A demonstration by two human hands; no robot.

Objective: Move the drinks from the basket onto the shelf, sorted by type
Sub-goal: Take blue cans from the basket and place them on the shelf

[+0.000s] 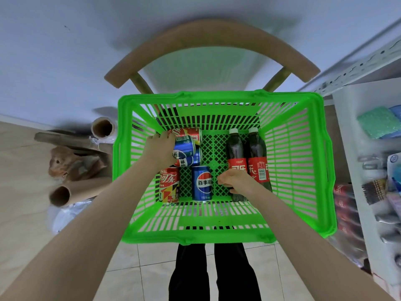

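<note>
Our left hand [161, 146] cups a blue can [184, 146] lying crosswise. Our right hand [235, 181] curls around the nearer cola bottle [236, 161], lying with its cap pointing away from us.

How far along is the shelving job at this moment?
Early. The green plastic basket holds three blue Pepsi cans, two red Coca-Cola cans and two dark cola bottles with red labels. The left hand rests on a blue can; the right hand closes on a bottle. Some red-labelled drinks may already sit on the white shelf, blurred.
</note>
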